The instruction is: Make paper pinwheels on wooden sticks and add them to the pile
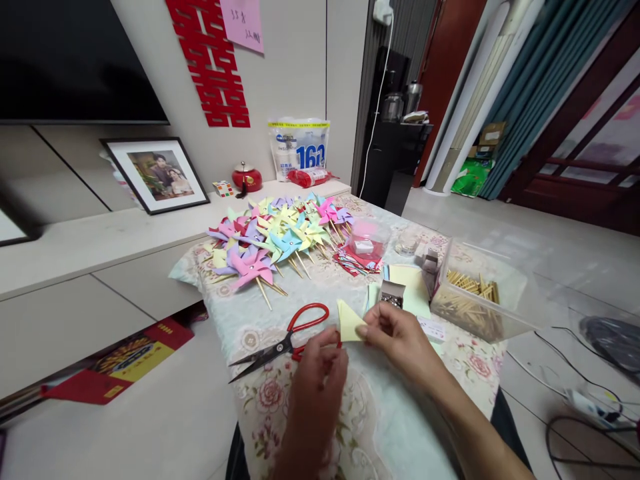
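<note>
Right hand pinches paper jutting left from its fingertips toward the left hand, whose grip is unclear.

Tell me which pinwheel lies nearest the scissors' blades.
The pink pinwheel at the front, partly covering a purple one; the others' heads lie farther from those blades.

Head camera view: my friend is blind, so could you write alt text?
A right hand pinches pale-yellow paper over a floral tablecloth, the left hand close by. Red-handled scissors lie partly open nearby; farther back are piled paper pinwheels.
</note>
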The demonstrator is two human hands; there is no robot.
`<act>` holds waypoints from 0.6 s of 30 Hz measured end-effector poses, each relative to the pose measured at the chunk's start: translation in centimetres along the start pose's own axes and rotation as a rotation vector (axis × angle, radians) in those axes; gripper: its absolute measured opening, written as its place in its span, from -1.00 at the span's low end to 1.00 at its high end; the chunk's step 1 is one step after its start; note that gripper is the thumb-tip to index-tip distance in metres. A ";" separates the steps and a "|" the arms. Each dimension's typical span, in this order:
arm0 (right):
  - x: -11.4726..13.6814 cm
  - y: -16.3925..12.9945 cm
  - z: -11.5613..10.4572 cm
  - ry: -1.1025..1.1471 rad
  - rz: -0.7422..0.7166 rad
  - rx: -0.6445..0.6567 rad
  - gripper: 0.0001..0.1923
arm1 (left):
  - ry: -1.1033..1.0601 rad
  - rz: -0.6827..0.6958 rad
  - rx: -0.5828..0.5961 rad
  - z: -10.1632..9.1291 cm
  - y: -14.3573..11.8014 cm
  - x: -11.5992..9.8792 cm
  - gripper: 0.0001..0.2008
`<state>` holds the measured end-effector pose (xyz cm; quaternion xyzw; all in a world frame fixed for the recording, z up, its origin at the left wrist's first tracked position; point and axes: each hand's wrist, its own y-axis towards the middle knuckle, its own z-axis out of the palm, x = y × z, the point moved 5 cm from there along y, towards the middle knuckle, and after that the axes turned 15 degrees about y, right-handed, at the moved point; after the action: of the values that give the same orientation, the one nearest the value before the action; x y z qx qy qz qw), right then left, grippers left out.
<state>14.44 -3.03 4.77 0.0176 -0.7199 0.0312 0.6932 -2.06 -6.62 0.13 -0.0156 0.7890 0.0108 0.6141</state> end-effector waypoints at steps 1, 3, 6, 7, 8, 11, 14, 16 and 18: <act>0.0 1.0 0.3 0.106 0.025 0.025 -0.75 | -0.144 -0.068 0.009 0.5 0.8 -0.2 -0.59; -0.3 2.5 0.9 0.261 0.053 0.044 -0.66 | -0.332 -0.155 -0.002 1.1 2.0 -0.3 -0.60; -1.4 3.4 1.7 0.335 0.005 -0.003 -0.57 | -0.483 -0.197 -0.090 1.3 2.6 0.2 -0.60; -1.9 3.4 2.0 0.344 -0.010 -0.018 -0.56 | -0.499 -0.202 -0.122 1.2 2.5 0.5 -0.60; -2.4 3.3 2.4 0.352 -0.016 -0.024 -0.57 | -0.502 -0.207 -0.149 1.2 2.4 0.8 -0.60; -3.6 2.5 3.5 0.368 0.009 0.026 -0.61 | -0.467 -0.210 -0.170 0.9 2.1 1.6 -0.66; -3.7 1.9 4.1 0.356 0.010 0.118 -0.65 | -0.372 -0.192 -0.157 0.2 1.9 1.8 -0.73; -3.3 1.8 3.8 0.308 -0.020 0.148 -0.66 | -0.286 -0.178 -0.144 -0.4 1.8 1.6 -0.75; -3.1 1.8 3.5 0.264 -0.037 0.163 -0.67 | -0.199 -0.144 -0.128 -0.9 1.6 1.3 -0.78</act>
<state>10.93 -1.53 1.50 0.0826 -0.6172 0.0788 0.7785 -3.33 -5.08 -0.90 -0.1105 0.7186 0.0185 0.6863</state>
